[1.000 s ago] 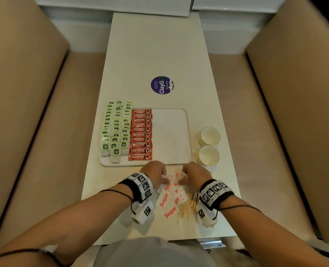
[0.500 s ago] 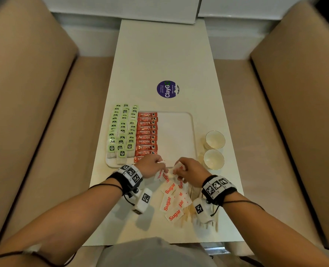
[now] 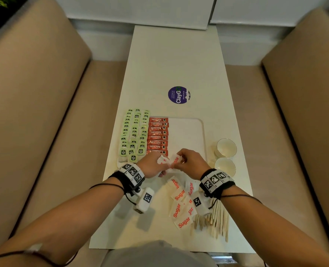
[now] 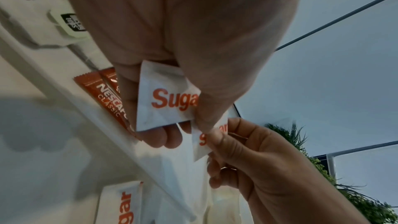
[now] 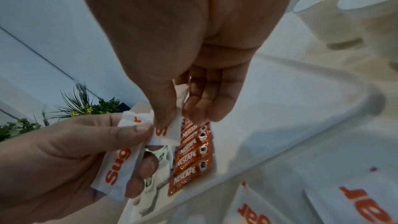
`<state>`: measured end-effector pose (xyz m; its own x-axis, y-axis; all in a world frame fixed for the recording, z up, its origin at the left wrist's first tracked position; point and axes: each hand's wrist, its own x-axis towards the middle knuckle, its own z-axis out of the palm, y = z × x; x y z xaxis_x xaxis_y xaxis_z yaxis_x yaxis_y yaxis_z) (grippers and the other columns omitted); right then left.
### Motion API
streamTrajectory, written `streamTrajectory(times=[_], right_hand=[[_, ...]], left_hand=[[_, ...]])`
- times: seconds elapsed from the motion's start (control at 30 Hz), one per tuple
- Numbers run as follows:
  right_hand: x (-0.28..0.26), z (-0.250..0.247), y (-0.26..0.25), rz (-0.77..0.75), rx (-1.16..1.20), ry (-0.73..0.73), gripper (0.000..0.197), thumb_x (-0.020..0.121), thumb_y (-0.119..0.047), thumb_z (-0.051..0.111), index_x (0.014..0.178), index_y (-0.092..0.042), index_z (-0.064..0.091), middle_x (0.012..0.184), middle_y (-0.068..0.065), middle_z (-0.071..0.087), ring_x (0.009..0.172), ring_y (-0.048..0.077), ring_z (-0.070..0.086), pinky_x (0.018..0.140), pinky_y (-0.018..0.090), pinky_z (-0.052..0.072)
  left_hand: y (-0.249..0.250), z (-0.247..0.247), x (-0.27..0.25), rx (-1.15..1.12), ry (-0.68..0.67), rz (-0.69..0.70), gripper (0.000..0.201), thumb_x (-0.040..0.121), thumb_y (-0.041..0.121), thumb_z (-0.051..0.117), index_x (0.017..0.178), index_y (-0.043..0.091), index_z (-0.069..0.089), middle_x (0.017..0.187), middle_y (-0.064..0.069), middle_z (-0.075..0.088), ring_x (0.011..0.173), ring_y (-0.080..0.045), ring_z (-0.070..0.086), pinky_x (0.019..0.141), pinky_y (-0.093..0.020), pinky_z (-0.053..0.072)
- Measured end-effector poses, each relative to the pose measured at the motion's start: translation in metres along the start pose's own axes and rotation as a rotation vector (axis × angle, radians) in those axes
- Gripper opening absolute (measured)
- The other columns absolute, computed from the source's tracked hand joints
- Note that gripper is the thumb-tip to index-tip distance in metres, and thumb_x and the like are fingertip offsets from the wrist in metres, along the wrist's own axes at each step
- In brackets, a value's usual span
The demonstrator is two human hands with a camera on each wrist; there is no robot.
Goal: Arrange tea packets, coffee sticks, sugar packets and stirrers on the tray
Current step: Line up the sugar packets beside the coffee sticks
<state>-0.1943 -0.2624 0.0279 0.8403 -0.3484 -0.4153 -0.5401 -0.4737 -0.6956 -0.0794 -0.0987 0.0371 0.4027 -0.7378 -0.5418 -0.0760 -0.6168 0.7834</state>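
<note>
A white tray lies mid-table. Rows of green tea packets fill its left side, and a column of red coffee sticks lies beside them. Both hands meet over the tray's near edge. My left hand pinches a white sugar packet between thumb and fingers. My right hand pinches a second sugar packet, whose edge touches the first. Loose sugar packets lie on the table below my hands. Wooden stirrers are heaped under my right wrist.
Two white cups stand just right of the tray. A purple round sticker marks the table beyond it. Beige benches flank the narrow white table. The tray's right half is bare.
Both hands rose from the sugar pile and moved forward to the tray's near edge, each carrying a sugar packet.
</note>
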Motion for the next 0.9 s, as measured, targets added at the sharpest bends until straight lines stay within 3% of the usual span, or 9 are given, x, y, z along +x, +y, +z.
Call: streamTrajectory(times=[0.07,0.2,0.33,0.5,0.7,0.83,0.9], right_hand=[[0.008,0.0,-0.006,-0.004,0.088,0.03,0.024,0.087,-0.027,0.078,0.105,-0.022,0.063,0.09,-0.004,0.069,0.079,0.013,0.067,0.074,0.032,0.056],[0.018,-0.004,-0.018,0.069,0.356,0.062,0.016,0.098,-0.021,0.065,0.112,-0.013,0.064,0.093,0.003,0.073,0.08,0.016,0.071,0.069,0.031,0.059],[0.024,-0.004,-0.025,0.02,0.37,0.005,0.006,0.101,-0.021,0.06,0.099,-0.019,0.065,0.093,0.001,0.075,0.084,0.015,0.072,0.067,0.025,0.058],[0.031,0.001,-0.025,0.037,0.372,0.01,0.005,0.101,-0.019,0.061,0.1,-0.016,0.064,0.091,0.007,0.075,0.081,0.019,0.072,0.064,0.022,0.057],[0.041,0.003,-0.021,0.076,0.381,0.007,0.015,0.101,-0.026,0.06,0.102,-0.012,0.066,0.092,0.009,0.074,0.073,0.01,0.068,0.064,0.022,0.057],[0.05,0.004,-0.018,0.118,0.354,-0.04,0.021,0.103,-0.027,0.057,0.098,-0.011,0.068,0.091,0.01,0.074,0.074,0.013,0.068,0.07,0.029,0.059],[0.057,0.004,-0.018,0.133,0.345,-0.037,0.02,0.103,-0.027,0.056,0.094,-0.014,0.067,0.089,0.006,0.073,0.075,0.013,0.068,0.071,0.031,0.06]], left_hand=[[0.0,-0.007,0.0,-0.022,0.038,0.01,0.014,0.095,0.016,0.062,0.1,0.004,0.069,0.081,-0.018,0.074,0.069,-0.033,0.069,0.073,-0.044,0.058],[0.002,-0.02,0.004,-0.04,0.102,0.003,0.011,0.094,0.012,0.065,0.1,0.005,0.07,0.081,-0.015,0.075,0.066,-0.023,0.069,0.073,-0.04,0.059],[0.004,-0.029,0.004,-0.033,0.088,-0.001,0.002,0.092,0.009,0.068,0.093,0.009,0.069,0.079,-0.015,0.075,0.061,-0.019,0.067,0.066,-0.032,0.056],[0.001,-0.037,0.015,-0.009,0.164,0.0,0.012,0.093,0.021,0.068,0.093,0.009,0.07,0.072,-0.008,0.073,0.06,-0.02,0.067,0.058,-0.031,0.053],[0.008,-0.045,0.03,-0.083,0.217,0.026,0.014,0.098,0.024,0.063,0.096,0.011,0.068,0.076,-0.013,0.075,0.065,-0.023,0.069,0.072,-0.039,0.057],[0.009,-0.049,0.043,-0.125,0.254,0.018,0.012,0.096,0.025,0.066,0.102,0.017,0.071,0.094,-0.003,0.077,0.084,-0.019,0.073,0.081,-0.038,0.059],[0.007,-0.05,0.051,-0.167,0.261,-0.013,0.012,0.096,0.025,0.066,0.104,0.018,0.071,0.096,-0.001,0.077,0.084,-0.017,0.074,0.077,-0.035,0.06]])
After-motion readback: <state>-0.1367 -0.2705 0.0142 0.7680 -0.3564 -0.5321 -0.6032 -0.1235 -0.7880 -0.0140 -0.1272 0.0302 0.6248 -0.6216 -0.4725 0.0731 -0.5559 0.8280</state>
